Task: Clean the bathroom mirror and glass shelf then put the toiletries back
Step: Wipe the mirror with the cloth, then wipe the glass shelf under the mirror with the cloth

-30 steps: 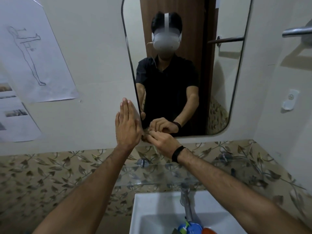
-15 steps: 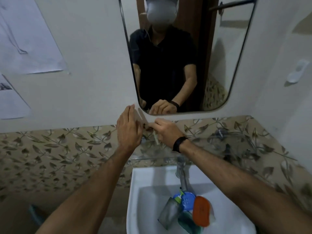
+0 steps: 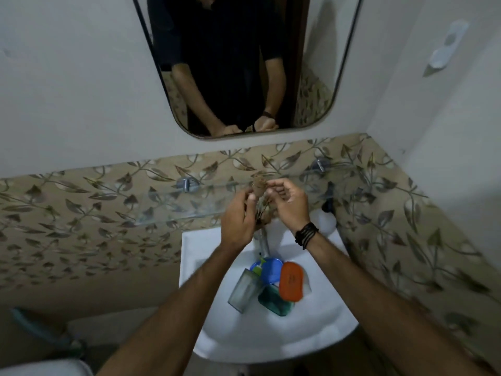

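Closest to the camera is the white sink [image 3: 271, 346], and the toiletries are all piled in its basin: a clear rectangular tumbler [image 3: 242, 290] lying on its side on the left, a teal soap dish [image 3: 275, 301] just right of it, an orange soap case [image 3: 291, 280] leaning over the dish, and a round blue lid [image 3: 267, 270] behind them near the tap [image 3: 262, 240].

Both forearms reach in over the sink. The left hand [image 3: 238, 218] and right hand [image 3: 290, 207] meet above the tap, fingers curled and pinching a small brownish crumpled wad [image 3: 259, 185] between them. It's blurry, so I can't tell what it's made of. The right wrist has a black band [image 3: 306, 234].

Just past the hands is the glass shelf [image 3: 173, 207], bare, mounted on the leaf-pattern tile [image 3: 81, 213]. Farther up the wall hangs the mirror [image 3: 244, 63], reflecting the person's dark shirt and arms.
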